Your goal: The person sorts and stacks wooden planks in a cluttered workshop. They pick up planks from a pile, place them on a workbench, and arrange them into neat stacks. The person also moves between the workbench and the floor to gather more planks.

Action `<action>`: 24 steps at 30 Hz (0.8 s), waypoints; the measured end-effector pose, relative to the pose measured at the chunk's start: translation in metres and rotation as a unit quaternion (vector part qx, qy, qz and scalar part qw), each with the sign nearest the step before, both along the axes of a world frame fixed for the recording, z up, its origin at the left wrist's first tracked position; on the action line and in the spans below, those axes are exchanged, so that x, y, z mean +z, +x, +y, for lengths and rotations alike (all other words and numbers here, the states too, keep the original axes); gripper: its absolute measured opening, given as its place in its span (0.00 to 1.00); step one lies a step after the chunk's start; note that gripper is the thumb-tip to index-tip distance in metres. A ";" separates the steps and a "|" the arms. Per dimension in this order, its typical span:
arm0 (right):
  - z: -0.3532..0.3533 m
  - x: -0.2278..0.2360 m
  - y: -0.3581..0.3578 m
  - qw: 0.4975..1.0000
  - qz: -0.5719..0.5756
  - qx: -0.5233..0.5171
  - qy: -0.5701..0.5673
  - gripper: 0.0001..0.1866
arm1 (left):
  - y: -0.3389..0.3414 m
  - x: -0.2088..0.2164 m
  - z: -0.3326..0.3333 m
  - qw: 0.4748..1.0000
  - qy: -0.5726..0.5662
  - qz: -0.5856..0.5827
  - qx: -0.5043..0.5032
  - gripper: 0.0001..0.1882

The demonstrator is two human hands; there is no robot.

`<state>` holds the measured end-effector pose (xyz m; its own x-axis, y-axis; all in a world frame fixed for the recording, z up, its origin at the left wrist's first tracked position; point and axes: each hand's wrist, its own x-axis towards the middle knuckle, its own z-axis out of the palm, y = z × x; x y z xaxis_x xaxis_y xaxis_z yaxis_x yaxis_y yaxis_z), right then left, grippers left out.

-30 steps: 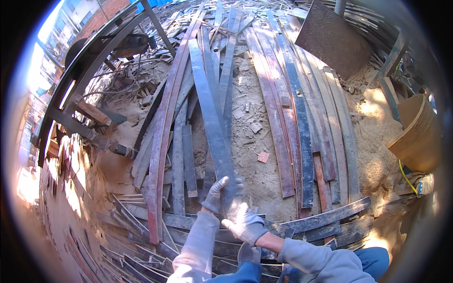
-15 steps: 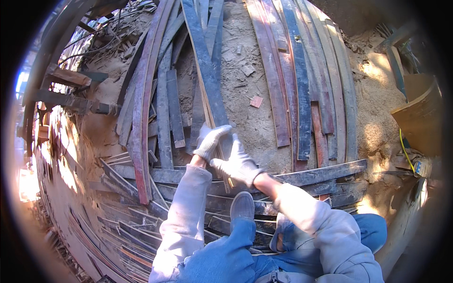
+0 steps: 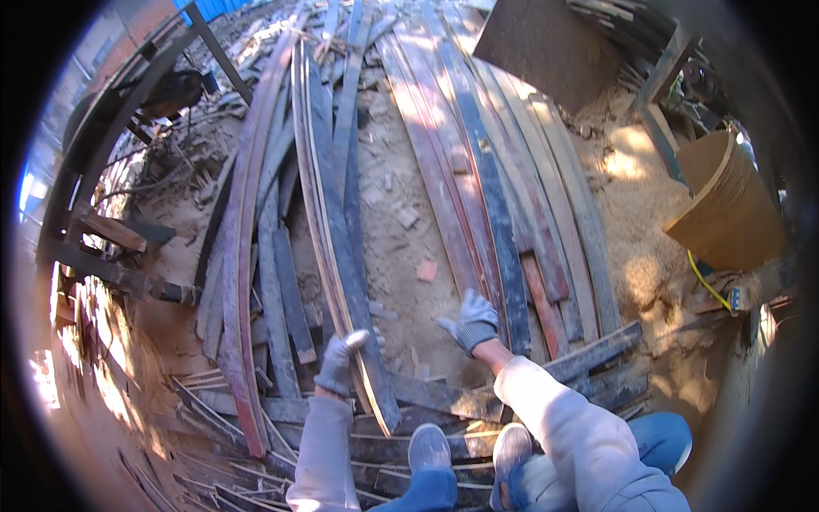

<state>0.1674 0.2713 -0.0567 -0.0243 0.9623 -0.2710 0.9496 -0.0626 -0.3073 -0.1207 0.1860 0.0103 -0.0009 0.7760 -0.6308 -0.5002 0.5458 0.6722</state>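
Well, right by me, my shoes (image 3: 429, 448) are just right of the near end of the long wood stack (image 3: 343, 247). That end pokes out over dark crossways boards (image 3: 426, 392), so maybe they prop it up a bit. My left fingers (image 3: 351, 340) are wrapped around the stack near that end, I guess so its thin strips stay together. My right fingers (image 3: 478, 305) are spread wide with nothing in them, right of the stack, beside the red-brown boards (image 3: 429, 171); I can't tell if they touch. Sand (image 3: 397, 294) lies just right of the stack, so that edge has room. Left of the stack, other boards (image 3: 291, 294) crowd in. Far off, to its right, stands a brown sheet (image 3: 546, 55).
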 end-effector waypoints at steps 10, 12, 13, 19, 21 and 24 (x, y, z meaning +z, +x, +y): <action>0.007 -0.035 0.021 0.992 -0.095 0.021 0.081 0.18 | 0.000 -0.003 -0.001 0.995 0.061 -0.081 -0.011 0.28; -0.001 0.007 0.016 0.997 -0.023 0.022 0.077 0.22 | 0.000 -0.001 -0.001 0.994 0.056 -0.088 -0.013 0.28; -0.005 0.027 0.009 0.998 -0.005 0.023 0.064 0.22 | 0.003 0.000 -0.001 0.995 0.049 -0.090 -0.014 0.27; -0.019 0.099 -0.023 0.997 0.078 0.000 -0.014 0.20 | 0.032 0.008 0.007 0.998 0.057 -0.027 -0.012 0.27; -0.023 0.090 -0.016 0.971 0.177 0.069 -0.143 0.25 | 0.032 0.008 0.006 0.997 0.054 -0.047 -0.017 0.26; -0.020 0.049 0.004 0.994 0.007 0.105 -0.008 0.42 | 0.017 0.006 -0.001 0.994 0.054 -0.094 -0.016 0.23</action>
<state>0.1717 0.2513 -0.0080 -0.2282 0.9308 -0.2854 0.9381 0.1316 -0.3205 -0.1040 0.1847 0.0165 0.1358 0.8365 -0.5308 -0.6064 0.4939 0.6232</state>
